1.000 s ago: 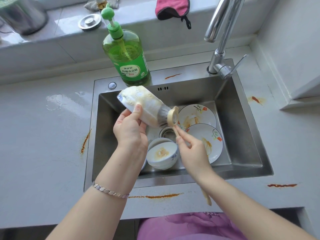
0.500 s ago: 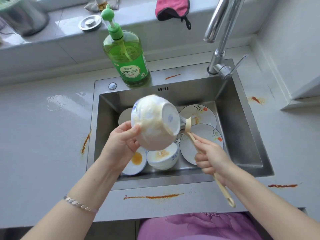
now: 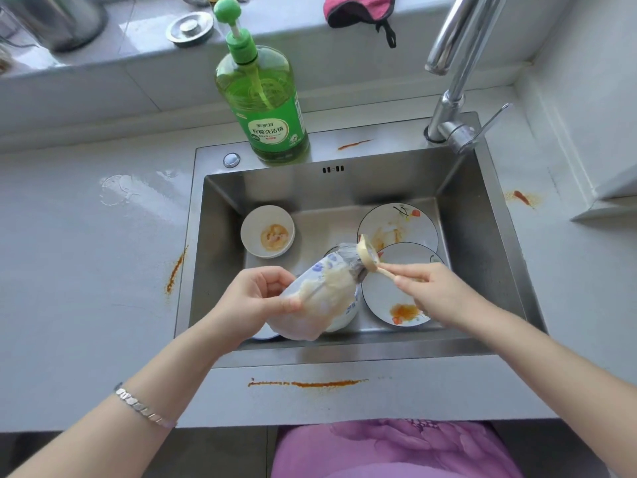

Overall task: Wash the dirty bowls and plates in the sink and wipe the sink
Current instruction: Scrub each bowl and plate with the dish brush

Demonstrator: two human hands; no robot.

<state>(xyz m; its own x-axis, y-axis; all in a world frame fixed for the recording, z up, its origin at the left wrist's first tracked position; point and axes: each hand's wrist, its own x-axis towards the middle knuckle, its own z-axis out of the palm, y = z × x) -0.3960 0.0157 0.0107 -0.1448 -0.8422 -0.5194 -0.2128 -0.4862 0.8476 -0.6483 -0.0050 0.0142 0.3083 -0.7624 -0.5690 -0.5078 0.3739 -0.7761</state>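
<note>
Over the sink [image 3: 482, 243], the left grip [image 3: 255, 301] clasps a soapy blue-patterned bowl [image 3: 327, 288]. The right grip [image 3: 444, 294] pinches a dish brush [image 3: 368, 254], its head touching the bowl's 2 o'clock edge.

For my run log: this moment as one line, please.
left hand: grips soapy bowl | right hand: holds brush | plates: dirty

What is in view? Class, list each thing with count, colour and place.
sink: one, steel, centre
tap: one, chrome, back right
soap bottle: one, green, sink's back rim
plates: two, white, sink's right
small bowl: one, white, sink's back left
soapy bowl: one, white, left grip
brush: one, beige, right grip
stains: several, orange, counter
cloth: one, pink, sill
lid: one, steel, sill
bracelet: one, silver, left wrist
left grip: one, holding soapy bowl
right grip: one, holding brush
</note>
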